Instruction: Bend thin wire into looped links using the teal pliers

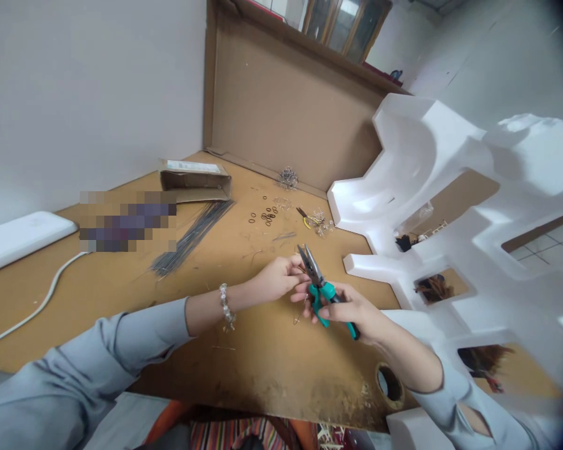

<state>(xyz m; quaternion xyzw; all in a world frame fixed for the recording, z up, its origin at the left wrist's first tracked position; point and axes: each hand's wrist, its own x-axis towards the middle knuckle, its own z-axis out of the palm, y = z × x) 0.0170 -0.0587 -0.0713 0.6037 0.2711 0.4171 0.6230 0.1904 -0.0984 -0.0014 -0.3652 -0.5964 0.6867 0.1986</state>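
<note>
Gripped in the right hand [349,309], above the worktop [263,375]: long-nose pliers [327,292], with nose pointing away and to the left, tips slightly parted. Wrapped firmly around the teal-and-black handles, leaving the metal nose free. Close beside that nose, the left hand [282,277], narrowed to a fingertip pinch; cannot tell its contents, too small and partly hidden. Just below the right fingers, a thin bent wire [297,321].

Likely to handle as a rigid, sturdy tool, with most of its heft near the metal pivot; probably good grip on the coloured handles, less on the smooth steel. Best held low on the handles, clear of pivot and nose. As for the bent wire: probably almost weightless, springy, slippery between fingertips; best pinched close to the bend. Similar care for the straight wires [194,234], likely prone to sliding apart; best lifted at mid-length.
</note>
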